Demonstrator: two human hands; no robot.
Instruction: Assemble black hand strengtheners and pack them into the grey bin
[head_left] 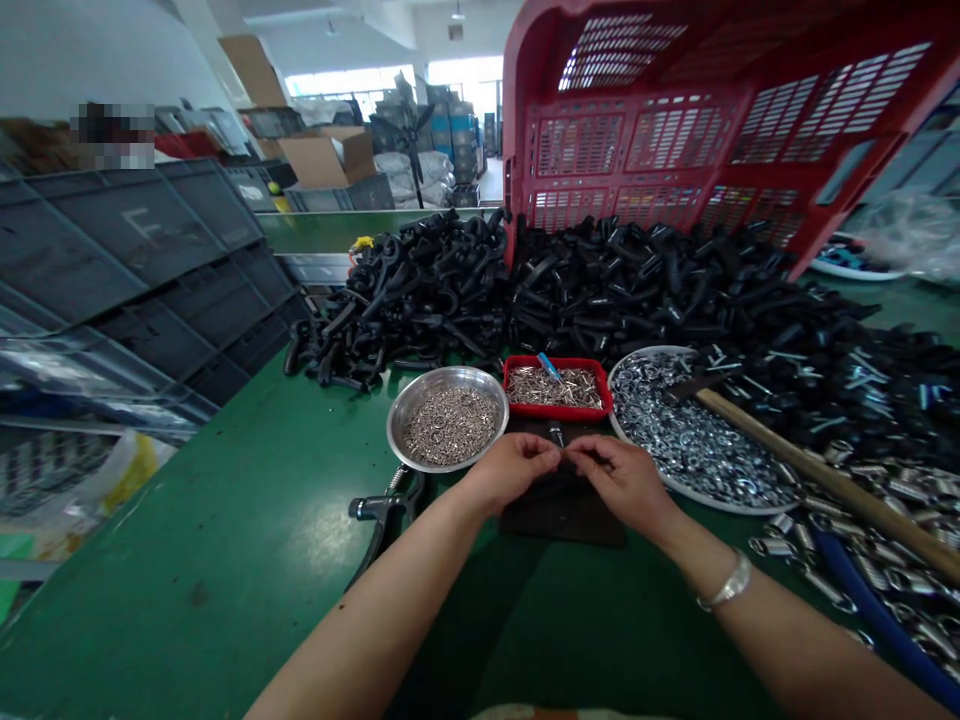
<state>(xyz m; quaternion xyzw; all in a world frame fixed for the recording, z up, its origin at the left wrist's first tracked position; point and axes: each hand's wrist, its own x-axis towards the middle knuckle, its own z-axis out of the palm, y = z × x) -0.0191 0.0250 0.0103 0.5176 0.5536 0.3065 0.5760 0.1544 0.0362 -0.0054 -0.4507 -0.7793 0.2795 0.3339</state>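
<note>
My left hand (519, 468) and my right hand (619, 478) meet fingertip to fingertip over a dark pad (562, 515). Both are pinched closed; whatever lies between the fingers is too small to make out. Just beyond the fingertips a small metal piece (556, 433) stands on the pad. A steel bowl (395, 432) of tiny metal parts sits left of the pad, and a red tray (556, 411) of pins with a blue item (550, 367) lies behind it. Left of my left forearm rests a black part with a spring (379, 510).
Black parts (637, 280) are heaped across the back before a red crate (637, 150). At right are a white dish (720, 505) of metal pieces, a wooden-handled hammer (810, 465), springs (892, 530) and a blue strip (862, 590). Grey bins (135, 240) stand left.
</note>
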